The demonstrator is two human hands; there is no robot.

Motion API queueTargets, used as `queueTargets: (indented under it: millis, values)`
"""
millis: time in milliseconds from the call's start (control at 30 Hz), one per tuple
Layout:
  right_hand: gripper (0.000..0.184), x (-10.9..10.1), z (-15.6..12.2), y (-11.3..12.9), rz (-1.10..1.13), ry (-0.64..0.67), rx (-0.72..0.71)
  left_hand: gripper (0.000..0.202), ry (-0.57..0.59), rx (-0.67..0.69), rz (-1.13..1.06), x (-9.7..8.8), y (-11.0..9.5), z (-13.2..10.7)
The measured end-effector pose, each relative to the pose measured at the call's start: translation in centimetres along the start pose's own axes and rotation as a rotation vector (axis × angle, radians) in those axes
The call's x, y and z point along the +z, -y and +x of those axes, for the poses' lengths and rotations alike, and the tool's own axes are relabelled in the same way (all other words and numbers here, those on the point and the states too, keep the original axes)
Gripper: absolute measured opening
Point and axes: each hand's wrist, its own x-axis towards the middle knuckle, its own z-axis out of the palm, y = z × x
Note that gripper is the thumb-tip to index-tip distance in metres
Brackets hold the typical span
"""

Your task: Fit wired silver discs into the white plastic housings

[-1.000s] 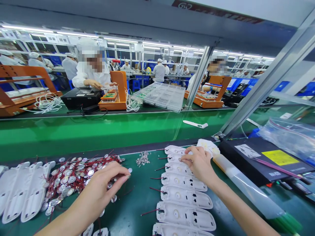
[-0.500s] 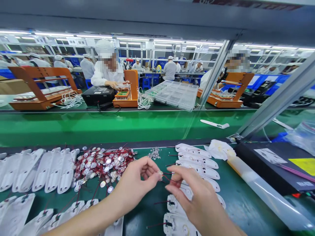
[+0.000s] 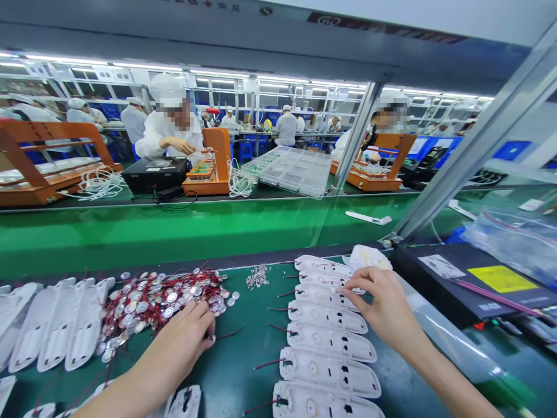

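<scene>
My left hand (image 3: 185, 334) is at the near right edge of a pile of metal discs with red wires (image 3: 165, 296). Its fingers are closed on a small round disc (image 3: 212, 338), partly hidden, and a thin dark red wire trails to the right. My right hand (image 3: 385, 307) is over the upper part of a column of white plastic shells (image 3: 326, 316). Thumb and index finger meet at the edge of one shell; what they pinch, if anything, is too small to make out. Red wires stick out from the left ends of these shells.
Small metal parts (image 3: 257, 277) lie in a heap between pile and shells. More white shells (image 3: 61, 331) stand at left. At right are a black box (image 3: 452, 290) and a clear plastic sheet (image 3: 452, 337). Beyond the green belt (image 3: 209, 229), co-workers sit by orange fixtures (image 3: 217, 168).
My hands have moved apart: the left went left toward the disc pile, the right went right and up over the shells. The view has shifted to the right.
</scene>
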Motion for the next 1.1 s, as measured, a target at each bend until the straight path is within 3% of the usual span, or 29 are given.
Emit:
queueTargets:
  millis: [133, 367, 633, 867, 1000, 1100]
  values:
    - [0.009, 1.4, -0.5, -0.7, -0.052, 0.062, 0.056, 0.012, -0.051, 0.049, -0.122, 0.3, 0.1, 0.4]
    - [0.011, 2.7, -0.3, 0.1, -0.053, 0.179, 0.068, 0.014, -0.115, 0.039, -0.263, -1.5, -0.5, 1.4]
    - [0.008, 2.8, 0.0, 0.7, -0.079, 0.184, 0.067, 0.02, -0.183, 0.088, -0.327, -1.6, 0.0, 1.6]
    - [0.017, 2.9, 0.5, 1.2, -0.079, 0.192, -0.05, 0.025, -0.139, -0.016, -0.343, -3.1, -1.2, 2.0]
    - [0.017, 2.3, 0.9, 2.3, -0.065, 0.16, -0.073, 0.023, -0.077, -0.118, -0.691, -3.3, -3.3, 2.3]
    - [0.012, 1.4, 0.1, 5.3, 0.077, 0.126, -0.119, 0.023, -0.042, -0.173, -1.018, -3.0, -6.0, 2.4]
